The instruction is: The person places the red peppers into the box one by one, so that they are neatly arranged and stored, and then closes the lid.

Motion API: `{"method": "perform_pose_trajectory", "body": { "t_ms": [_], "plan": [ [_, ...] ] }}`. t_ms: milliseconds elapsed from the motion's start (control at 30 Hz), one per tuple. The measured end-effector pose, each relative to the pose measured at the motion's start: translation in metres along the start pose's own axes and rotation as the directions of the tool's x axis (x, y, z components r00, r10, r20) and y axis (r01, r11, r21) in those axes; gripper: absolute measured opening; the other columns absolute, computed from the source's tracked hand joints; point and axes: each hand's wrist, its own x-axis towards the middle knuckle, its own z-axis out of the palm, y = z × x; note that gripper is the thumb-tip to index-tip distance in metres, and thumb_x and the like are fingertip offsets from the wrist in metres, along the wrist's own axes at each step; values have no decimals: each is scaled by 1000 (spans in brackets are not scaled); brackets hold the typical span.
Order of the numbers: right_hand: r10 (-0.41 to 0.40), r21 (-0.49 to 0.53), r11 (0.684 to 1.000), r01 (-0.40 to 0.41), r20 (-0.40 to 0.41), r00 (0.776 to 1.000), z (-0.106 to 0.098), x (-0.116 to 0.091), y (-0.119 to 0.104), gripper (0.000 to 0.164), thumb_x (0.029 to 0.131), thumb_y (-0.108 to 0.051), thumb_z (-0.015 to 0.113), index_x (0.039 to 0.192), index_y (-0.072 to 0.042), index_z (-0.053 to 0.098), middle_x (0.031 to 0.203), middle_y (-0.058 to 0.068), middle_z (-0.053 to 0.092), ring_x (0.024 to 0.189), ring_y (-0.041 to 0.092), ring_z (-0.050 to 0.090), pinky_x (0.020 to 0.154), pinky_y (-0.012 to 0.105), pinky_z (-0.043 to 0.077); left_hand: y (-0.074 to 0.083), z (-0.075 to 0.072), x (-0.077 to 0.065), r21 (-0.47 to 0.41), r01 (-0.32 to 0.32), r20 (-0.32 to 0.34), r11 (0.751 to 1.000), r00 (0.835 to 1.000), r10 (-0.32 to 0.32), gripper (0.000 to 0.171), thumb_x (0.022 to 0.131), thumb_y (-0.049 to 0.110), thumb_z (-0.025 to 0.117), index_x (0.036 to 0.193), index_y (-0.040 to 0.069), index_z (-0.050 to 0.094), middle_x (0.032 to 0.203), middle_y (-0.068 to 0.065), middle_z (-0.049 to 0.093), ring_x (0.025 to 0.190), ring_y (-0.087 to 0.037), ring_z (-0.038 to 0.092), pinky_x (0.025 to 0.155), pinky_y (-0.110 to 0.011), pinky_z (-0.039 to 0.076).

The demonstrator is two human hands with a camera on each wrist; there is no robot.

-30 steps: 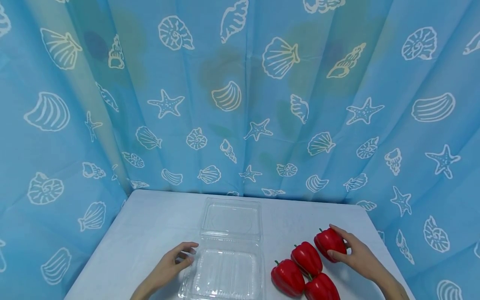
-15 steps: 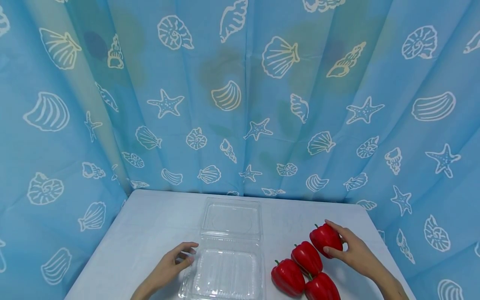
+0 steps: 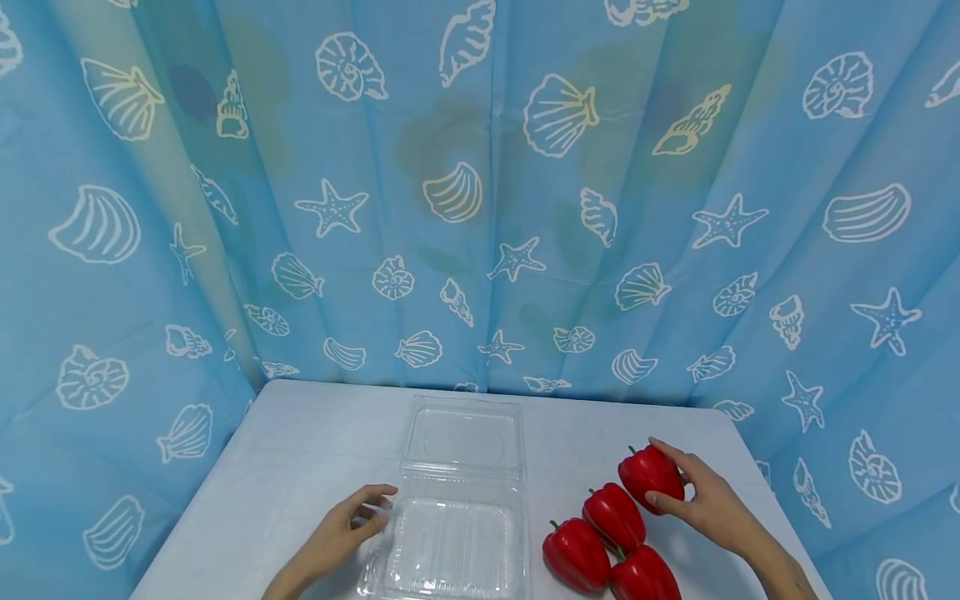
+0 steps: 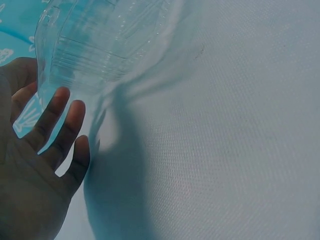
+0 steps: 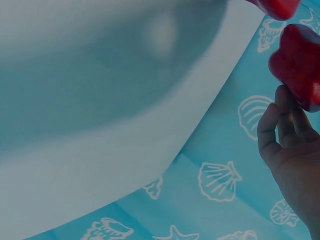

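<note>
At the right, my right hand (image 3: 711, 500) grips a red bell pepper (image 3: 649, 478) with a green stem, thumb on its near side and fingers over its far side. In the right wrist view, the fingertips of that hand (image 5: 290, 132) meet the lower end of the pepper (image 5: 299, 65). A clear plastic clamshell container (image 3: 454, 542) lies in the middle, its lid (image 3: 465, 435) folded back toward the curtain. Beside the container's left edge is my left hand (image 3: 343, 527), fingers loosely bent and holding nothing. The left wrist view has this hand (image 4: 42, 145) close to the clear wall (image 4: 90, 55).
Three more red bell peppers (image 3: 615, 517) lie grouped right of the container, just nearer than the gripped one. A white cloth covers the table (image 3: 300, 442). Behind it and along both sides hangs a blue curtain (image 3: 480, 317) with white shell prints.
Over the last second my right hand has moved slightly left and away from me with the bell pepper, mostly in the first half. My left hand and the container stay put.
</note>
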Motion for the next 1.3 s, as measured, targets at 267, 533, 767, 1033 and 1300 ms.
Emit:
{"method": "perform_pose_trajectory", "body": {
  "t_ms": [267, 533, 767, 1033, 1300],
  "plan": [
    [-14, -8, 1000, 14, -10, 1000, 0, 1, -3, 106, 69, -52, 89, 155, -21, 36, 134, 16, 55, 109, 31, 55, 69, 34, 60, -1, 0, 0, 0, -8, 6, 1000, 1000, 8, 41, 97, 32, 67, 135, 17, 59, 118, -8, 64, 96, -18, 63, 82, -39, 54],
    [-43, -11, 999, 43, -8, 999, -2, 5, -7, 98, 74, -46, 87, 154, -21, 37, 130, 15, 57, 107, 30, 55, 66, 31, 58, -2, 0, 0, -1, -10, 5, 1000, 1000, 10, 42, 97, 32, 67, 135, 18, 59, 118, -8, 64, 96, -18, 63, 82, -39, 54],
    [-57, -22, 998, 56, -5, 998, -2, 5, -8, 96, 75, -45, 87, 154, -21, 38, 126, 13, 58, 105, 28, 55, 66, 29, 58, -1, 0, -2, -7, -4, 11, 1000, 1000, 4, 42, 97, 33, 67, 136, 18, 58, 117, -8, 64, 96, -18, 63, 82, -42, 54],
    [-52, -16, 998, 52, 3, 999, -2, 5, -11, 97, 74, -45, 87, 154, -22, 38, 127, 13, 58, 106, 29, 55, 67, 31, 59, -2, 0, -2, -14, 7, 21, 1000, 1000, -7, 44, 97, 33, 67, 137, 17, 57, 118, -8, 64, 97, -19, 63, 84, -46, 54],
    [-60, -18, 998, 59, -6, 998, -3, 5, -17, 97, 75, -46, 87, 154, -21, 38, 130, 14, 57, 106, 29, 55, 68, 32, 59, -3, 0, -2, -28, 4, 19, 1000, 1000, -4, 44, 97, 32, 67, 137, 18, 57, 118, -8, 64, 97, -18, 63, 84, -43, 54]
  ]
}}
